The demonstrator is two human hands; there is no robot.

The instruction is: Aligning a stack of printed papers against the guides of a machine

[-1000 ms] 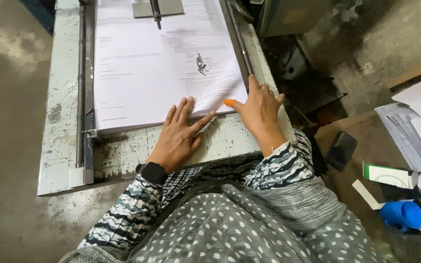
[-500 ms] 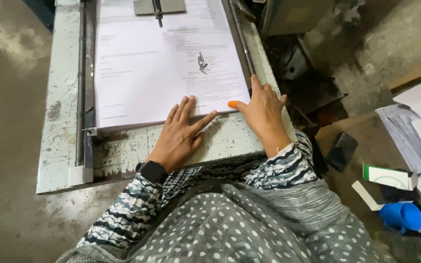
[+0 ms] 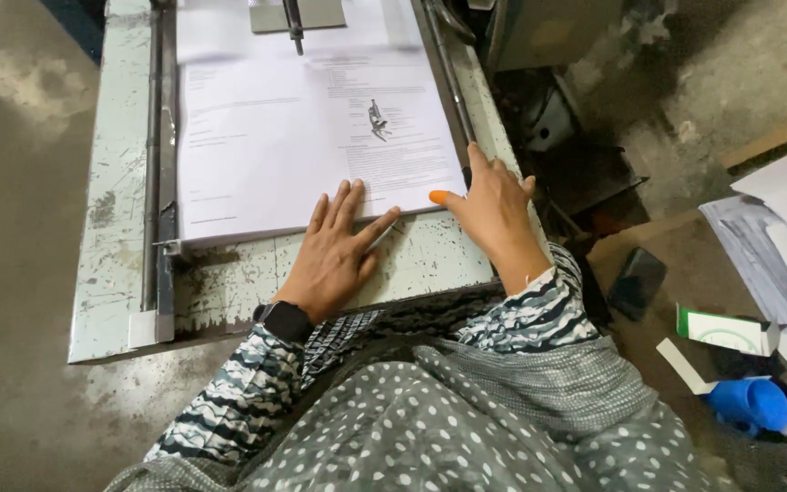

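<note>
A thick stack of printed white paper (image 3: 293, 137) lies on a worn pale-green metal table (image 3: 120, 182). My left hand (image 3: 334, 251) rests flat against the stack's near edge, fingers spread and touching the paper; a black watch sits on that wrist. At the stack's near right corner my right hand (image 3: 494, 210) presses the side of the paper, its thumb wearing an orange rubber tip. Neither hand grips anything.
A metal guide rail (image 3: 152, 164) runs along the table's left side, and a dark bar (image 3: 444, 73) along the right. A clamp piece (image 3: 295, 18) sits on the paper at the top. Loose papers (image 3: 776, 237), a small box (image 3: 726, 330) and a blue cap (image 3: 751, 403) lie at right.
Both hands stay against the near edge of the stack; the right hand has shifted very slightly. Nothing else has moved.
</note>
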